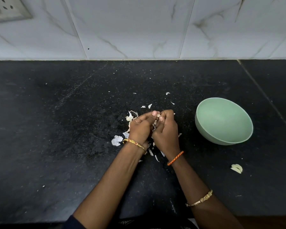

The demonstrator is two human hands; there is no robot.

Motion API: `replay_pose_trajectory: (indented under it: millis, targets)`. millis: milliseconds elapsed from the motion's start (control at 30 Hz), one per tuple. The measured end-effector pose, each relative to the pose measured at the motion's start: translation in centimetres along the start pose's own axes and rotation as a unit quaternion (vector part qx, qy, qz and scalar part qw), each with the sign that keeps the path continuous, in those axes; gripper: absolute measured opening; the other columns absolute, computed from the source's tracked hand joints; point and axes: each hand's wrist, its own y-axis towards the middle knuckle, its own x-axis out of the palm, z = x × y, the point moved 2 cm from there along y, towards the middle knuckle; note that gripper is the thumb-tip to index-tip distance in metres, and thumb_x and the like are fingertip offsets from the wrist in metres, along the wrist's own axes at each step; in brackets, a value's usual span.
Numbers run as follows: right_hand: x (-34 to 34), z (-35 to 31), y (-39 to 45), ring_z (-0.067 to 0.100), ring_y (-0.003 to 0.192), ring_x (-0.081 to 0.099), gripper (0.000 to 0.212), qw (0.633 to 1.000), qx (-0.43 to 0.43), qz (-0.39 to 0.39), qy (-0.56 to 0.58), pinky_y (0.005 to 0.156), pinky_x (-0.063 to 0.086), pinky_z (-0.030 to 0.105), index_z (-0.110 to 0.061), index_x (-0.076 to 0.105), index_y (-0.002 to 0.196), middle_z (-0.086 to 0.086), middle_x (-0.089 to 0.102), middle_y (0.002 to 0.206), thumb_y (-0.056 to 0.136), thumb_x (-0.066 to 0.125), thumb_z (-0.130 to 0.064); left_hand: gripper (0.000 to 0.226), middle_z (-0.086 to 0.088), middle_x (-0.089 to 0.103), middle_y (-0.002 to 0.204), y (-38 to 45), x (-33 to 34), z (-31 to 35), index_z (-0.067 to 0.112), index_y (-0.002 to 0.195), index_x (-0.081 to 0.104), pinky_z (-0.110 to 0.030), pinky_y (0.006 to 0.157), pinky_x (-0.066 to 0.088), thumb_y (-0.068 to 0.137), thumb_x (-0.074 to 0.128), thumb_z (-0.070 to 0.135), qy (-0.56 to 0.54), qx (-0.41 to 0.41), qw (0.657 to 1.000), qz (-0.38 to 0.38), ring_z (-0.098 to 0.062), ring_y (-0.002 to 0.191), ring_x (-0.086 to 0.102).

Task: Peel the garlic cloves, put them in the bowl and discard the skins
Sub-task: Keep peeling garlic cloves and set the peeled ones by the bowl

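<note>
Head view: no readable writing or brand anywhere; the socket plate (6, 9) at the wall's top-left corner is blurred and cut off by the frame. Your left hand (141, 128) and right hand (166, 129) meet over the middle of the black worktop (56, 129), fingers of both curled in, thumbs pinching a garlic clove (158, 115) between them; only a pale sliver of it shows, so you can't tell how much skin is left on it. Loose skins (117, 140) lie on the worktop around and under both hands, partly hidden by your wrists, with smaller flakes scattered toward the back edge by the tiled wall (139, 30). The green bowl (224, 120) sits to the right of your hands, near them but not touching, and its inside looks bare. Two peeled cloves (237, 168) lie on the worktop nearer the front edge, on the near side of the bowl and apart from it. Bangles on both forearms, orange thread (175, 158) on the right wrist. A dark sleeve is cut off at the bottom edge.
</note>
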Motion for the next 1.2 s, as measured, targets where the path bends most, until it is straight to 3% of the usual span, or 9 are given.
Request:
replay_pose_trajectory:
  millis: [167, 267, 400, 600, 733, 833, 933, 1033, 1200]
  targets:
    - [-0.6, 0.1, 0.0, -0.013, 0.079, 0.043, 0.014, 0.984, -0.148, 0.022, -0.1, 0.069, 0.035, 0.029, -0.016, 0.039, 0.087, -0.025, 0.034, 0.079, 0.078, 0.029, -0.011, 0.017, 0.011, 0.056, 0.052, 0.2, -0.5, 0.3, 0.012, 0.087, 0.059, -0.01, 0.028, 0.018, 0.098, 0.046, 0.014, 0.032, -0.068, 0.993, -0.095, -0.001, 0.029, 0.025]
    - [-0.8, 0.3, 0.1, 0.004, 0.068, 0.048, 0.011, 0.996, -0.082, 0.014, -0.021, 0.061, 0.043, 0.029, -0.014, 0.038, 0.086, -0.012, 0.042, 0.074, 0.082, 0.031, -0.005, 0.016, 0.011, 0.058, 0.058, 0.1, -0.5, 0.6, 0.014, 0.091, 0.061, -0.009, 0.029, 0.018, 0.098, 0.046, 0.014, 0.02, -0.087, 0.99, -0.107, -0.001, 0.03, 0.027]
    - [-1.1, 0.2, 0.0, -0.002, 0.061, 0.048, 0.009, 0.998, 0.003, 0.02, 0.061, 0.057, 0.04, 0.012, -0.01, 0.042, 0.09, -0.006, 0.046, 0.069, 0.096, 0.038, -0.004, 0.017, 0.012, 0.053, 0.052, 0.1, -0.7, 1.0, 0.016, 0.098, 0.064, -0.009, 0.033, 0.019, 0.098, 0.047, 0.015, 0.067, -0.054, 0.989, -0.12, 0.0, 0.034, 0.029]
    - [-2.3, 0.6, 0.6, 0.006, 0.071, 0.057, 0.012, 0.997, 0.042, 0.02, 0.057, 0.066, 0.047, 0.022, -0.019, 0.057, 0.088, -0.008, 0.06, 0.077, 0.095, 0.054, -0.009, 0.017, 0.007, 0.043, 0.064, 0.4, -1.3, 1.1, 0.018, 0.098, 0.068, -0.011, 0.034, 0.02, 0.095, 0.052, 0.013, 0.107, 0.003, 0.988, -0.113, 0.0, 0.038, 0.028]
    - [-3.0, 0.3, 0.7, 0.005, 0.08, 0.062, 0.015, 1.0, 0.018, 0.015, 0.001, 0.072, 0.05, 0.025, -0.022, 0.066, 0.09, -0.011, 0.066, 0.084, 0.094, 0.057, -0.011, 0.014, 0.017, 0.049, 0.049, 0.4, -1.3, 1.2, 0.015, 0.097, 0.07, -0.011, 0.035, 0.024, 0.094, 0.056, 0.015, 0.149, 0.052, 0.985, -0.073, 0.0, 0.04, 0.027]
    - [-3.3, 0.3, 0.6, 0.01, 0.086, 0.063, 0.009, 0.999, -0.007, 0.02, -0.038, 0.078, 0.052, 0.032, -0.019, 0.071, 0.091, -0.012, 0.065, 0.086, 0.091, 0.062, -0.016, 0.016, 0.017, 0.056, 0.048, 0.6, -1.3, 1.1, 0.005, 0.1, 0.07, -0.008, 0.042, 0.032, 0.091, 0.061, 0.014, 0.169, 0.104, 0.98, -0.029, 0.002, 0.038, 0.039]
    - [-3.3, -0.1, 0.4, 0.011, 0.085, 0.063, 0.009, 1.0, -0.004, 0.005, -0.024, 0.078, 0.052, 0.027, -0.016, 0.072, 0.091, -0.005, 0.067, 0.089, 0.085, 0.067, -0.012, 0.009, 0.012, 0.069, 0.071, 0.7, -1.5, 1.1, 0.008, 0.092, 0.072, -0.007, 0.062, 0.045, 0.087, 0.066, 0.013, 0.184, 0.163, 0.969, -0.005, 0.006, 0.064, 0.062]
    - [-2.9, -0.6, 0.2, 0.008, 0.082, 0.063, 0.007, 1.0, 0.01, 0.0, 0.002, 0.076, 0.05, 0.021, -0.015, 0.072, 0.087, -0.006, 0.068, 0.085, 0.081, 0.073, -0.012, 0.005, 0.007, 0.071, 0.086, 0.8, -1.6, 1.0, 0.014, 0.086, 0.073, -0.009, 0.076, 0.049, 0.086, 0.068, 0.013, 0.207, 0.193, 0.959, 0.001, 0.007, 0.083, 0.064]
    - [-2.2, -1.1, 0.1, 0.013, 0.07, 0.065, 0.01, 0.997, 0.045, 0.04, 0.038, 0.066, 0.052, 0.025, -0.015, 0.07, 0.075, -0.003, 0.069, 0.072, 0.078, 0.071, -0.005, 0.006, 0.006, 0.072, 0.089, 0.6, -1.4, 0.7, 0.018, 0.088, 0.075, -0.015, 0.077, 0.051, 0.083, 0.071, 0.016, 0.246, 0.248, 0.937, 0.024, 0.0, 0.087, 0.066]
